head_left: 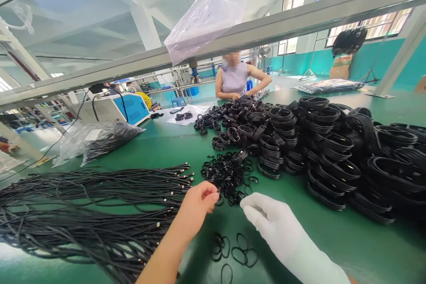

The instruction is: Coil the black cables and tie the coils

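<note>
My left hand [197, 207] is bare, its fingers pinched together at the near edge of a small heap of black rubber bands [229, 174] on the green table [186, 146]. My right hand [271, 222] wears a white glove; its fingers are curled and touch the same heap from the right. What either hand pinches is too small to make out. A few loose bands [238, 253] lie just below my hands. A long bundle of straight black cables [86, 208] stretches out to the left.
A big pile of coiled black cables [326, 146] fills the right and middle of the table. A person in a sleeveless top [234, 80] works at the far side. Bagged cables [100, 140], a blue-and-white machine [123, 108] and an overhead rail [266, 31] with a hanging plastic bag [209, 13] are beyond.
</note>
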The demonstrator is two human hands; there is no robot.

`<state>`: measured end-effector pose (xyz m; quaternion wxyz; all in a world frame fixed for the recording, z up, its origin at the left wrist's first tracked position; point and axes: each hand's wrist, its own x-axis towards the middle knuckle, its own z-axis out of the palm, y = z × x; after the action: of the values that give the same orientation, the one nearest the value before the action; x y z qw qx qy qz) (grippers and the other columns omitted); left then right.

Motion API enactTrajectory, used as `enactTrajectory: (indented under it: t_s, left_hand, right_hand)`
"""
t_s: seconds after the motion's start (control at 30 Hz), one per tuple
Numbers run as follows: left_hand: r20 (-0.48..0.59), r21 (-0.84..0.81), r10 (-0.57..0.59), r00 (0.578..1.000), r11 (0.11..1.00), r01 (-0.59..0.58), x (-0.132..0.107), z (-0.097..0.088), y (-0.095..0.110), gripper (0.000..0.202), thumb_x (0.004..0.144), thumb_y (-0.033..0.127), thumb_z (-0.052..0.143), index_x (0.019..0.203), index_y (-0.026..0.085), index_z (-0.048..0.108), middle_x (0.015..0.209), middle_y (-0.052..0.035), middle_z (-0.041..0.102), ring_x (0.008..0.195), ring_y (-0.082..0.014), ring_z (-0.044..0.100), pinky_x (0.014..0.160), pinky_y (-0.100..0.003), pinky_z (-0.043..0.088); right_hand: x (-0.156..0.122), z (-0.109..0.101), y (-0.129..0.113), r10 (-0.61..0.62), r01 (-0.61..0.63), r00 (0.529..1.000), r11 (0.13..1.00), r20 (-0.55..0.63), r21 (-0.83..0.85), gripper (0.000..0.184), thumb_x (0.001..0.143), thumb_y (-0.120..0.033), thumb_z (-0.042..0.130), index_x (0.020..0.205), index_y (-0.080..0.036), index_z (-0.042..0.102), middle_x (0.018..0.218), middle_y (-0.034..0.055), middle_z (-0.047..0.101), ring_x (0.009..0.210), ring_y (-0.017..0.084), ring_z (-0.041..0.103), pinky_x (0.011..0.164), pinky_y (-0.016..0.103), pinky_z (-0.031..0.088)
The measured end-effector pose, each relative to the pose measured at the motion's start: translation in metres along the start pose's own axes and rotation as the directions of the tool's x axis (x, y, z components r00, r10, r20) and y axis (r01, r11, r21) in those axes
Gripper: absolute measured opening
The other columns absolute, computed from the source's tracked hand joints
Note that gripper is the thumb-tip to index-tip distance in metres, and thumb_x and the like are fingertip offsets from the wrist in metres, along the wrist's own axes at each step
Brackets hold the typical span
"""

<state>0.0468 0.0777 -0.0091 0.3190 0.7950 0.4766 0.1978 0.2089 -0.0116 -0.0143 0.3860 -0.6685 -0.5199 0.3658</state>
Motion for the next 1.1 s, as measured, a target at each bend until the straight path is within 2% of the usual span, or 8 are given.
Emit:
enactTrajectory:
  t_s: [0.07,0.13,0.23,0.4,0.5,0.67,0.97,1.1]
  left_hand:
    - [0.162,-0.379,-0.059,0.985,0.918,0.117,-0.012,-0.003,0.005,0.012,0.080,0.027,0.048,0.074,0.017,0.051,0.064,0.0007,0.055,0.054,-0.0106,0.050,0.055,-0.022,0.042]
    - [0.320,-0.692,-0.081,0.944,0.660,0.291,-0.022,-0.001,0.009,0.018,0.072,0.031,0.059,0.072,0.015,0.051,0.064,0.0005,0.055,0.051,-0.0079,0.046,0.053,-0.020,0.039]
    - [0.365,-0.805,-0.094,0.926,0.467,0.365,-0.030,0.007,0.015,0.024,0.064,0.031,0.068,0.070,0.014,0.052,0.062,0.0014,0.055,0.050,-0.0060,0.042,0.052,-0.019,0.035]
    - [0.279,-0.668,-0.145,0.949,0.681,0.300,-0.036,0.017,0.021,0.012,0.069,0.026,0.057,0.071,0.015,0.053,0.061,0.0007,0.057,0.050,-0.0085,0.044,0.051,-0.021,0.037]
    - [0.065,-0.424,-0.133,0.989,0.894,0.148,-0.042,0.021,0.022,0.009,0.074,0.021,0.052,0.081,0.018,0.054,0.068,0.0002,0.059,0.056,-0.0123,0.050,0.055,-0.024,0.041]
    - [-0.215,0.042,0.295,0.931,0.955,-0.292,-0.054,0.028,0.020,0.017,0.083,0.016,0.046,0.084,0.023,0.061,0.086,-0.0015,0.064,0.078,-0.0167,0.058,0.070,-0.026,0.044]
    - [-0.153,-0.070,-0.103,0.983,0.993,0.094,-0.046,-0.018,-0.008,0.016,0.080,0.028,0.048,0.071,0.021,0.059,0.064,0.0026,0.055,0.060,-0.0149,0.050,0.055,-0.023,0.037]
    - [0.120,0.286,-0.140,0.983,0.953,0.101,-0.037,-0.013,-0.008,0.016,0.075,0.017,0.052,0.065,0.022,0.064,0.068,0.0010,0.060,0.066,-0.0171,0.053,0.059,-0.025,0.032]
  right_hand:
    - [0.001,0.004,0.004,0.062,-0.069,0.998,0.962,0.033,0.264,0.025,0.074,-0.036,0.047,0.087,-0.019,0.058,0.065,-0.0012,0.055,0.050,0.013,0.047,0.055,0.029,0.042]
    - [0.003,0.009,0.007,0.056,-0.094,0.994,0.867,0.092,0.489,0.035,0.071,-0.045,0.051,0.093,-0.017,0.058,0.069,-0.0009,0.057,0.043,0.009,0.044,0.054,0.031,0.045]
    - [0.005,0.016,0.009,-0.011,-0.101,0.984,0.784,0.176,0.613,0.038,0.068,-0.051,0.058,0.081,-0.015,0.058,0.067,-0.0004,0.059,0.039,0.007,0.044,0.052,0.029,0.044]
    - [0.006,0.022,0.012,0.033,-0.157,0.976,0.797,0.217,0.584,0.030,0.058,-0.044,0.063,0.056,-0.018,0.049,0.038,-0.0051,0.048,0.030,0.009,0.043,0.038,0.022,0.032]
    - [0.004,0.024,0.016,-0.008,-0.131,0.976,0.779,0.219,0.613,0.028,0.065,-0.042,0.059,0.054,-0.019,0.049,0.032,-0.0068,0.042,0.029,0.008,0.039,0.040,0.023,0.035]
    - [-0.001,0.026,0.016,-0.082,-0.108,0.960,0.776,0.269,0.621,0.034,0.071,-0.049,0.056,0.059,-0.019,0.049,0.032,-0.0064,0.043,0.031,0.008,0.039,0.044,0.025,0.040]
    - [-0.001,-0.003,-0.004,0.154,-0.158,0.987,0.923,0.039,0.352,0.017,0.069,-0.036,0.043,0.060,-0.023,0.040,0.039,-0.0065,0.039,0.043,0.012,0.043,0.053,0.027,0.038]
    - [-0.004,-0.001,-0.008,0.063,-0.046,0.995,0.974,0.073,-0.221,0.018,0.070,-0.020,0.042,0.055,-0.021,0.033,0.053,-0.0035,0.038,0.052,0.012,0.033,0.052,0.027,0.027]
